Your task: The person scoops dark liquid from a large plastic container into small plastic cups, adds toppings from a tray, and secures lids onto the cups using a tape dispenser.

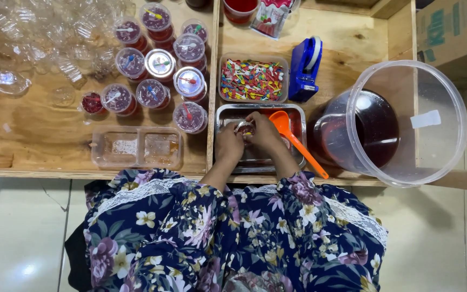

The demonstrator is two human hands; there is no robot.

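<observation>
Both hands on one small cup over the steel tray, centre frame.

Big clear tub (pixel 406 121), right: dark red liquid. Steel tray (pixel 260 111), centre: red liquid, orange scoop (pixel 298 143) resting in it. Clear box (pixel 252 79) just above: multicoloured small spoons. Lidded cups (pixel 160 65), upper left on the tabletop (pixel 44 140): red filling. Left hand (pixel 229 141) and right hand (pixel 266 132): grip closed together round the small cup (pixel 244 128).
</observation>
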